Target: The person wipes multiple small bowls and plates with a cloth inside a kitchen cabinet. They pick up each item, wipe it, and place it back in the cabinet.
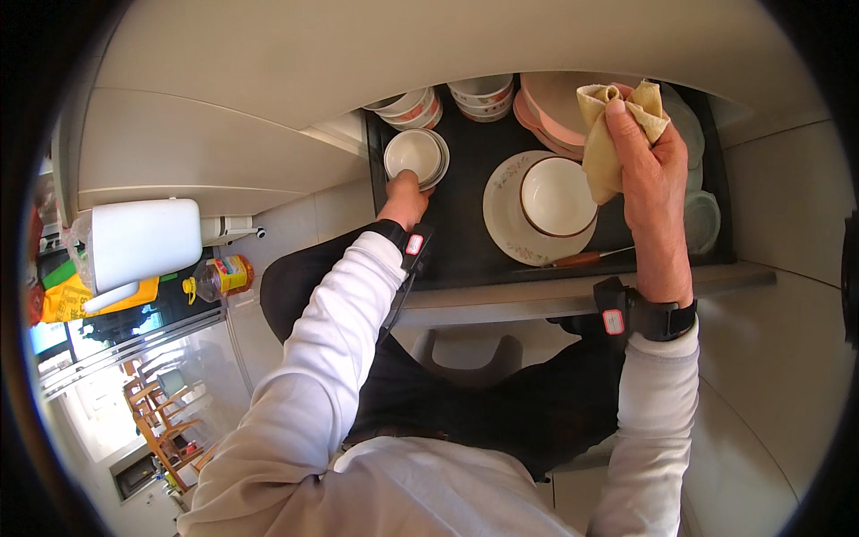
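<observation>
My left hand is at the near edge of a stack of small white bowls in the left part of an open drawer. Its thumb is at the rim; the other fingers are partly hidden, so a grip is hard to confirm. A bunched yellow cloth is in my right hand, held above the drawer's right side. Between the hands, a white bowl with a brown rim rests on a floral plate.
Stacked patterned bowls and pink plastic containers stand at the back. A wooden-handled tool lies by the drawer's front wall. Translucent containers sit at the right. An oil bottle stands on the left.
</observation>
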Demonstrator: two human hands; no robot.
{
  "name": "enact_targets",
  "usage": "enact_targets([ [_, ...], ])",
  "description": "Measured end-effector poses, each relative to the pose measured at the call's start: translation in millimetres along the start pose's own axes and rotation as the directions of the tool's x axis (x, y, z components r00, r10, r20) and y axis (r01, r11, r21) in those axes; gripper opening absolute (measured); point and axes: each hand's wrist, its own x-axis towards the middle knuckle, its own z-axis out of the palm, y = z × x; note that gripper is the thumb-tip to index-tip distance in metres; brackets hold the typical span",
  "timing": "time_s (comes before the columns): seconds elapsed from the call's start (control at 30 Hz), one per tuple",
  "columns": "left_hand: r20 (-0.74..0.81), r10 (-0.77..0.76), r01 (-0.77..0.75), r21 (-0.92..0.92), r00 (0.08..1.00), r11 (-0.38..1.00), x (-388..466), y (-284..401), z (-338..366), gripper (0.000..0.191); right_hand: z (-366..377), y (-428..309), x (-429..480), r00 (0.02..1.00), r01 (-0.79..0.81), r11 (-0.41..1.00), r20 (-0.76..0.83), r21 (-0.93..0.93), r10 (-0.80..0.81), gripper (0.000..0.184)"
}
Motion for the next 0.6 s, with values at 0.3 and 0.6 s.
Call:
enact_targets([
  [0.3, 0.013, -0.048, 0.048, 0.021, 0.999, 0.999, -7.7, 4.6, -12.9, 0.037, -1.6, 8.2, 1.4, 1.0, 0.016, 0.999, -0.011, 0.035, -0.016, 0.035],
  [0.6, 0.371, -0.646, 0.568, -0.815, 0.667, 0.118, -2.8, 34.7, -22.8, 0.045, -0.5, 6.9, 1.6, 1.0, 0.025, 1.0, -0.003, 0.016, -0.025, 0.035],
])
